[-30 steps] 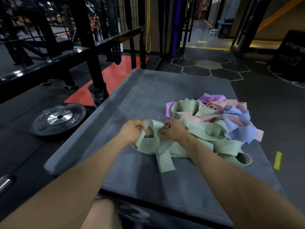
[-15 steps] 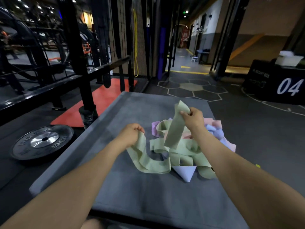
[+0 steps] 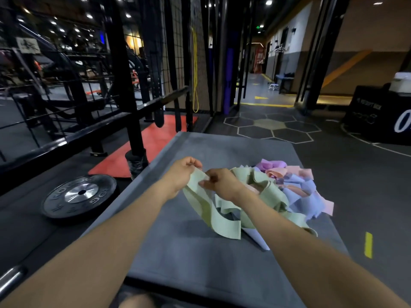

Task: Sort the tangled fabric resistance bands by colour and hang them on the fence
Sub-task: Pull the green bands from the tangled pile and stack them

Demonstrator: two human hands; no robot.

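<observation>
A tangled heap of fabric bands lies on a grey padded mat. Pale green bands sit at the near left of the heap, lilac-blue ones and pink ones at the far right. My left hand and my right hand are close together above the heap's left edge, both pinching the top of one green band that hangs down in a loop. A black mesh fence stands beyond the mat's far left corner.
A black weight plate lies on the floor left of the mat. Black rack posts and rails run along the left. A red floor mat lies by the fence. A black box stands at the far right.
My right hand came down and left from its raised position, meeting my left hand at the top of the green band. The view tilted slightly up.
</observation>
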